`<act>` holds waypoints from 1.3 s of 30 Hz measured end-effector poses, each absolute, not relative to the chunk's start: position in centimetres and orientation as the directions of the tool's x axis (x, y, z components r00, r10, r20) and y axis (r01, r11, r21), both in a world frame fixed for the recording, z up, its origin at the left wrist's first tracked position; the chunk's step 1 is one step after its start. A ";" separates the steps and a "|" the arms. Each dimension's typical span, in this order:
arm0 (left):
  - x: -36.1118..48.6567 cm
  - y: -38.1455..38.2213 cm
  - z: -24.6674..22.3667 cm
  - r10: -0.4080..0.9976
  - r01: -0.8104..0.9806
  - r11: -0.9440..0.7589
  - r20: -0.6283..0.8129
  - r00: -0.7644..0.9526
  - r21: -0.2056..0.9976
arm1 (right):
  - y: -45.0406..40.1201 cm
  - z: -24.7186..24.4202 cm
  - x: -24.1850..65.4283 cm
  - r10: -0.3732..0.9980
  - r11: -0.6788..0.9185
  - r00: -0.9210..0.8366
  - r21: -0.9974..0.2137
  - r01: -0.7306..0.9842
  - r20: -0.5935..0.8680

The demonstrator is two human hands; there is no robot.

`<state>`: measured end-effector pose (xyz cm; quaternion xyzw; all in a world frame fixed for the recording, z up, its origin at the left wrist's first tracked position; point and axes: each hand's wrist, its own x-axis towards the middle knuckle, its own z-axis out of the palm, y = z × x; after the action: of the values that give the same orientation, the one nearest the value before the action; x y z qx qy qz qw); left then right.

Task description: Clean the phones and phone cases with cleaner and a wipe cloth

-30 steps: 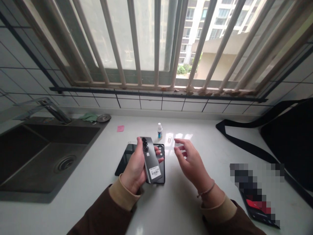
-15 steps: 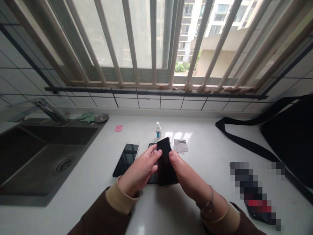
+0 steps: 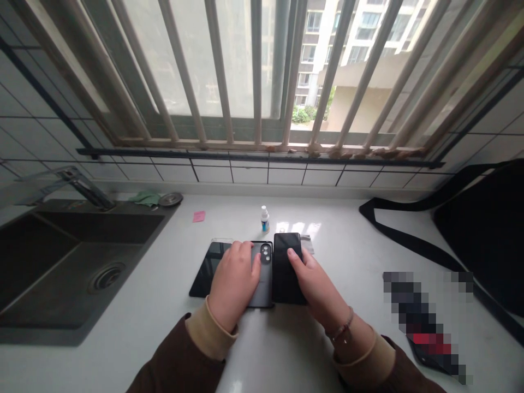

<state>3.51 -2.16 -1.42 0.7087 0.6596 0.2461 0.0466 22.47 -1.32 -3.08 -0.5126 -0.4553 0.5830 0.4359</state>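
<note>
In the head view, my right hand [image 3: 317, 281] holds a black smartphone [image 3: 286, 273] by its right edge, thumb on the dark face. Just left of it lies a black phone case [image 3: 265, 286] with camera cutouts near its top right corner. My left hand [image 3: 235, 273] is closed on the left part of this case, thumb along its inside; most of its fingertips are hidden. Partly behind that hand, a second smartphone [image 3: 201, 273] with a clear rim at its top lies on the counter. A grey cloth [image 3: 307, 244] shows behind the held phone.
A small white bottle [image 3: 264, 220] stands toward the wall, with a pink sticky note [image 3: 198, 216] to its left. The sink [image 3: 84, 289] is at left. A black bag's strap [image 3: 409, 240] and a pixelated dark object [image 3: 417, 322] lie at right.
My left hand has let go of the smartphone and moved left and down onto the phone case. My right hand keeps the phone, now turned more upright beside the case.
</note>
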 end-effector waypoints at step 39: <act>5.4 -1.5 -3.8 0.941 -0.269 0.334 -0.303 0.149 0.904 | -1.5 -3.4 22.9 0.995 0.075 -0.104 -0.728 0.682 0.005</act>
<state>5.43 -1.51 -3.83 0.3581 0.4695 0.4527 0.6681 22.90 -1.47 -3.45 -0.6137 -0.6829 0.2930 0.2667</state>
